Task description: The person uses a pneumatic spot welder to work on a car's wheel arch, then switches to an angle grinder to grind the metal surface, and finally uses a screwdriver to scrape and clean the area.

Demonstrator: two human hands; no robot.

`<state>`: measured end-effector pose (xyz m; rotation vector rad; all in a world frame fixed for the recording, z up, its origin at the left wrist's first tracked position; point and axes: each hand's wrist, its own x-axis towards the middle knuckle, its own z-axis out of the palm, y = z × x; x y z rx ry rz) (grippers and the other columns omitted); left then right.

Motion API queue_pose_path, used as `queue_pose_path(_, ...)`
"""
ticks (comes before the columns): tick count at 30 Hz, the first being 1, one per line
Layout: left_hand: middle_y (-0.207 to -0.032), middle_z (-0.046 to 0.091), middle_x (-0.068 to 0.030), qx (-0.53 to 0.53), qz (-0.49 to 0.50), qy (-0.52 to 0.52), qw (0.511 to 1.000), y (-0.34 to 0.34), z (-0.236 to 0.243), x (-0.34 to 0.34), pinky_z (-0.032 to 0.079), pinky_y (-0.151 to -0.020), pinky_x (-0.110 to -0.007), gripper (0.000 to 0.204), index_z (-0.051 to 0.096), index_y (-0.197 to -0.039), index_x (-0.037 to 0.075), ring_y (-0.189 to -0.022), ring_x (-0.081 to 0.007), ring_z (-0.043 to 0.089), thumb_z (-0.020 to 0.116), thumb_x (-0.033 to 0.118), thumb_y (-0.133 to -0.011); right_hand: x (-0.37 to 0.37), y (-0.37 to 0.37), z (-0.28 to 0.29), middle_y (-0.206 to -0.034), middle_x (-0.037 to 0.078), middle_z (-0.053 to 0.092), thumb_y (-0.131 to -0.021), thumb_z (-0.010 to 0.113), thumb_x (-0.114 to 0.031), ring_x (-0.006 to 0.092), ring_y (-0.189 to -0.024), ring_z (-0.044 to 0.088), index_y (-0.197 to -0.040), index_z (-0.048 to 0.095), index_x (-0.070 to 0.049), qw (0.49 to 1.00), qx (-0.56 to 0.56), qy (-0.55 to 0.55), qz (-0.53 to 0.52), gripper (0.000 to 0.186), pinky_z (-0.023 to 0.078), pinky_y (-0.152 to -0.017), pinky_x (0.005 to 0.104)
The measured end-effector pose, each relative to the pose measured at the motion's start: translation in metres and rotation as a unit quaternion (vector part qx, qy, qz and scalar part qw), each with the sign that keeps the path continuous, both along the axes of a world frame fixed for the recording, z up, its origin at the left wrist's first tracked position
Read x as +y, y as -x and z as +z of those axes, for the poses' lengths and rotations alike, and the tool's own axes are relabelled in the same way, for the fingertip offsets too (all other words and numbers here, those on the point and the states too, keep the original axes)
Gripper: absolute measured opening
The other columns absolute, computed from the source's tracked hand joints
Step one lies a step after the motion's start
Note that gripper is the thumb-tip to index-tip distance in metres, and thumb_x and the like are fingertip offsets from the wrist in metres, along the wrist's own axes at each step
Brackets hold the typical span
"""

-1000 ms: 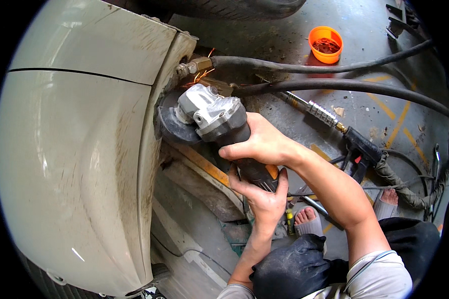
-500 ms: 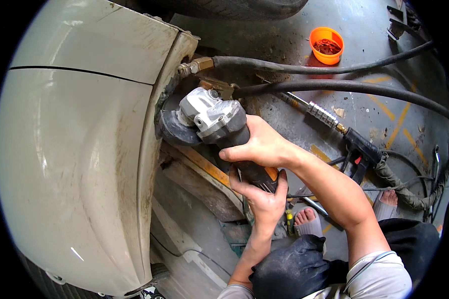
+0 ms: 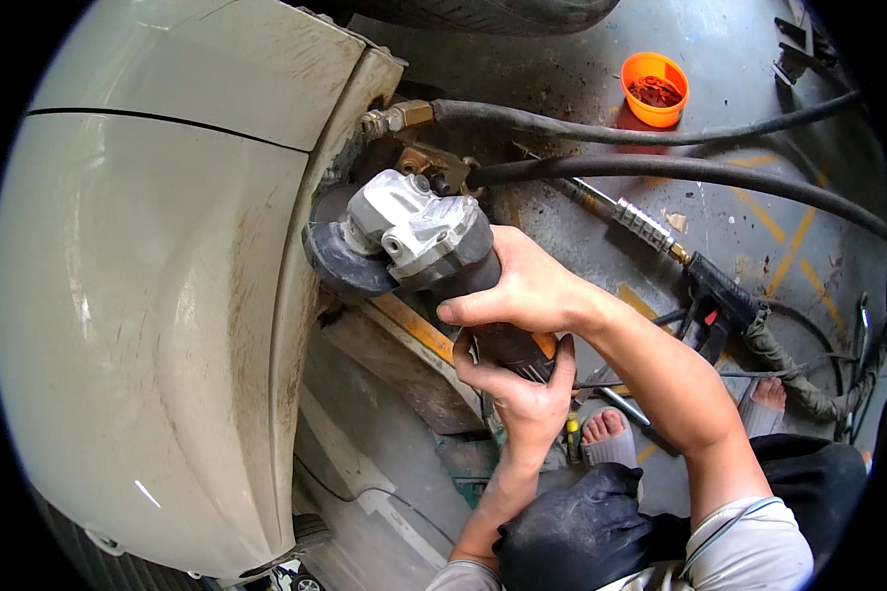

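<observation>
Angle grinder: silver head, dark body, the angle grinder (image 3: 422, 236) is up off the floor in both hands, head end right by the edge of the cream car panel (image 3: 168, 335). Can't tell if the disc is actually touching anything, the head and dark guard (image 3: 350, 264) cover that spot.
Right hand: the right hand (image 3: 524, 286) is wrapped round the body just behind the silver head, thumb laid across it, other fingers mostly hidden behind.
Left hand: the left hand (image 3: 520, 389) is cupping the back end, thumb on one side and curled fingers on the other, so it's part closed around the tool.
Hoses: two fat ones, the upper hose (image 3: 562, 128) ending in a brass fitting (image 3: 404, 115) by the panel edge, the lower hose (image 3: 680, 168) running in just past the grinder head.
Floor stuff: orange bowl (image 3: 652, 64) with dark reddish bits in it, up past the hoses; black gun-shaped tool (image 3: 716, 291) with a silvery barrel, lying right of the hands.
Under the grinder: a long block (image 3: 404, 369) with an orange-yellow stripe.
Feet: grey sandals (image 3: 609, 448), next to a black-clad knee (image 3: 577, 527).
</observation>
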<state>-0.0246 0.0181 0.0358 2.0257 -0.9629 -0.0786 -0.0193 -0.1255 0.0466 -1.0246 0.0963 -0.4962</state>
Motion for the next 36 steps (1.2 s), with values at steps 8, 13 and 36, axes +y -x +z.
queue_pose_path(8, -0.132, 0.027, -0.0266, -0.010, 0.012, -0.001, 1.000, 0.001, 0.003, -0.001, 0.028, -0.107, -0.044, 0.103, 0.004, -0.137, -0.007, -0.126, -0.0342, 0.033, 0.079, 0.013, -0.071, 0.002, -0.004, 0.004, -0.087, 0.003, 0.062, -0.068, 0.074, -0.015, 0.0114, -0.082, 0.055, -0.100, 0.060, 0.000, 1.000, -0.014, -0.013, -0.011, 0.039, 0.048, -0.077, 0.0281)
queue_pose_path(13, -0.131, 0.028, -0.0263, -0.015, 0.007, -0.011, 1.000, -0.001, 0.003, 0.001, 0.029, -0.107, -0.044, 0.102, 0.004, -0.137, -0.007, -0.125, -0.0341, 0.034, 0.079, 0.014, -0.071, 0.002, -0.004, 0.005, -0.085, 0.002, 0.062, -0.068, 0.074, -0.015, 0.0110, -0.080, 0.055, -0.099, 0.061, 0.001, 0.999, -0.010, -0.036, 0.001, 0.037, 0.048, -0.076, 0.0279)
queue_pose_path(36, -0.130, 0.033, -0.0280, 0.003, -0.028, -0.016, 0.999, 0.001, 0.000, 0.000, 0.033, -0.103, -0.044, 0.098, 0.004, -0.137, -0.004, -0.122, -0.0346, 0.040, 0.078, 0.017, -0.075, -0.009, 0.004, 0.001, -0.091, 0.005, 0.062, -0.068, 0.074, -0.018, 0.0125, -0.082, 0.055, -0.107, 0.061, 0.001, 0.993, 0.081, -0.059, 0.059, 0.044, 0.047, -0.077, 0.0278)
